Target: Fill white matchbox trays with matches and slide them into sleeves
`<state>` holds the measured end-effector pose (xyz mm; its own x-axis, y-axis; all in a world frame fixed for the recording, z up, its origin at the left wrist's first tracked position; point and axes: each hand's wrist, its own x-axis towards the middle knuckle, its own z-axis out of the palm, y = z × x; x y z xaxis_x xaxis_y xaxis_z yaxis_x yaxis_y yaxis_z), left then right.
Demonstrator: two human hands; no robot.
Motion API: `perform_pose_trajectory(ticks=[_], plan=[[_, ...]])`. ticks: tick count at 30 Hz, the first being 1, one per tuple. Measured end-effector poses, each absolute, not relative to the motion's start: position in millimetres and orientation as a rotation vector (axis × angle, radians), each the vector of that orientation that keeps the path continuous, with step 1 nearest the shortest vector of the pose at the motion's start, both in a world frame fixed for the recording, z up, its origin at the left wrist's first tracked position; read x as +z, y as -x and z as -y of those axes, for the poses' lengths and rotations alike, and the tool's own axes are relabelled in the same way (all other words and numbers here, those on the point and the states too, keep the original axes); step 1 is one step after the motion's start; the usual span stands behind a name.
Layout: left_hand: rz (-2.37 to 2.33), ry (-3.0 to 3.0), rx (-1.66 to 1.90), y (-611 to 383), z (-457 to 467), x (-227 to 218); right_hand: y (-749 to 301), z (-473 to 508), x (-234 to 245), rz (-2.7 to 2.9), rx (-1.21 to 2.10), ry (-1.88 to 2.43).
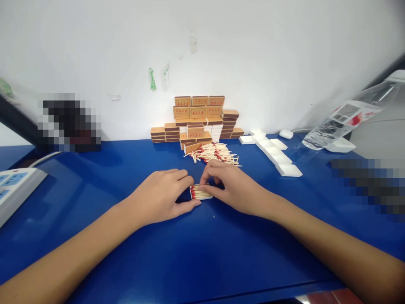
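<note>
A small white matchbox tray (208,197) lies on the blue table, filled with a layer of red-tipped matches (196,194). My left hand (163,192) braces the tray's left end, its thumb at the near side and bent fingers at the far side. From the right, my right hand (232,185) reaches over the tray. Its thumb and index finger are pinched on matches near the middle; how many is hidden by the fingertips. Just behind my right hand a loose pile of matches (218,153) is spread on the table.
Brown matchboxes (198,112) are stacked against the white wall. Empty white trays (268,148) lie to the right of the pile, near a white earbud case (286,134). A tilted water bottle (344,116) is at far right, a power strip (22,190) at far left.
</note>
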<state>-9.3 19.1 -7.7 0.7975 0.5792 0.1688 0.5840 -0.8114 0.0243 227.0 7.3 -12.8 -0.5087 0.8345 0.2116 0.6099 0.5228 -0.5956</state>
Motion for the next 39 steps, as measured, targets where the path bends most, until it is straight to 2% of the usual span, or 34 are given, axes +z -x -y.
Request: perform_pose_trajectory(ticks=[10, 14, 16, 19, 24, 28, 39], plan=[[0.972, 2.943, -0.279, 10, -18, -8, -257, -20, 8, 2.361, 0.393, 1.201], [0.989, 2.961, -0.273, 10, -18, -8, -281, -33, 14, 2.402, 0.096, 1.58], [0.986, 2.966, -0.286, 9, -18, -8, -285, -36, 13, 2.423, 0.052, 1.704], [0.984, 2.96, -0.314, 9, -20, -10, -279, -33, 7, 2.456, 0.127, 1.677], [0.969, 2.929, -0.321, 10, -20, -11, -273, -29, -1, 2.528, 0.326, 1.333], [0.963, 2.932, -0.317, 10, -20, -11, -279, -33, -2, 2.548, 0.459, 1.218], [0.98, 2.934, -0.287, 9, -19, -10, -274, -30, 1, 2.573, 0.49, 1.36]])
